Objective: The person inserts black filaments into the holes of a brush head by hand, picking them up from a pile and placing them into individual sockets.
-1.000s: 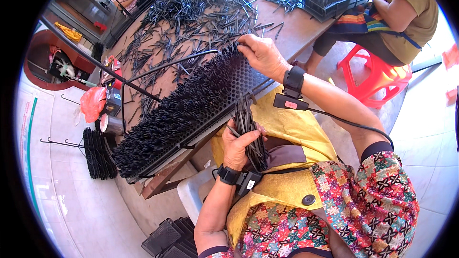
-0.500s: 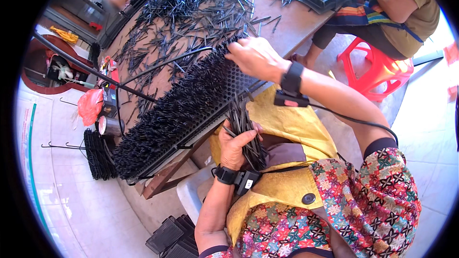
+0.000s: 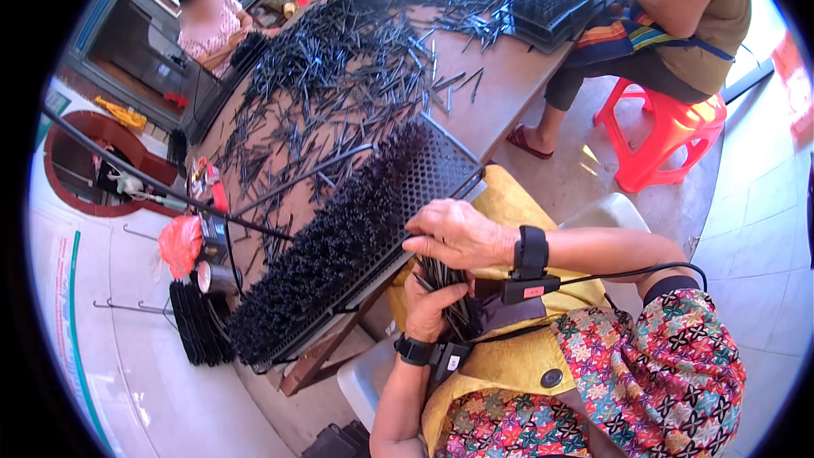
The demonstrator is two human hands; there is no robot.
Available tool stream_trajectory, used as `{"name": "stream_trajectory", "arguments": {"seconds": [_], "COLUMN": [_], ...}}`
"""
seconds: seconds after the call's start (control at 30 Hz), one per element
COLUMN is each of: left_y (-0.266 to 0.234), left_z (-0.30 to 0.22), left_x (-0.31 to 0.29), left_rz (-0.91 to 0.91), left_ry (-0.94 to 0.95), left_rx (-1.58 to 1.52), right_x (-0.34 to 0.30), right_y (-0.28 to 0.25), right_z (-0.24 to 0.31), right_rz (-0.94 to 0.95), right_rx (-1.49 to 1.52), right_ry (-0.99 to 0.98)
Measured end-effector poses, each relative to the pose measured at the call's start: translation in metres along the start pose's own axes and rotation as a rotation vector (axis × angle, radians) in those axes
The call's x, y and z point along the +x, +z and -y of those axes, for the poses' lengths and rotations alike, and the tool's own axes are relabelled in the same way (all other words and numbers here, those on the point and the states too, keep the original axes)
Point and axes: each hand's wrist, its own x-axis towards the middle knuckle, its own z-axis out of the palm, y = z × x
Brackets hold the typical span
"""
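Observation:
A long black perforated tray point(image 3: 437, 171) lies slanted along the near table edge. Thin black sticks point(image 3: 326, 237) stand densely upright in its holes, leaving bare holes along the near side and the far right end. My left hand point(image 3: 426, 305) is closed around a bundle of loose dark sticks point(image 3: 458, 298), below the tray and above my lap. Just over the bundle's upper ends, beside the tray's near edge, is my right hand point(image 3: 458, 233). Its thumb and fingers are pinched together toward the holes; what is between them, if anything, is too small to make out.
Loose black sticks point(image 3: 339, 89) lie scattered across the table point(image 3: 500, 93). A co-worker sits on a red stool point(image 3: 653, 140) at right, by another filled tray point(image 3: 551, 0); other people are across the table. A black cable point(image 3: 161, 148) crosses the left side.
My right hand has come down from the tray's far right end to the bundle by the near edge. My left hand still grips the bundle. The whole view has shifted.

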Motion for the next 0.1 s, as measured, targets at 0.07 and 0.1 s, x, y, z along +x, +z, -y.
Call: {"name": "stream_trajectory", "arguments": {"seconds": [0.07, 0.1], "left_y": [0.0019, 0.0056], "left_z": [0.0011, -0.0009], "left_x": [0.0012, 0.0079], "left_rz": [-0.014, 0.009], "left_ry": [-0.019, -0.015], "left_rx": [0.013, 0.018], "right_x": [-0.0013, -0.0047], "right_y": [0.0005, 0.0016], "right_z": [0.0011, 0.0017], "right_rz": [0.003, 0.011], "right_rx": [0.003, 0.017], "right_ry": [-0.012, 0.025]}}
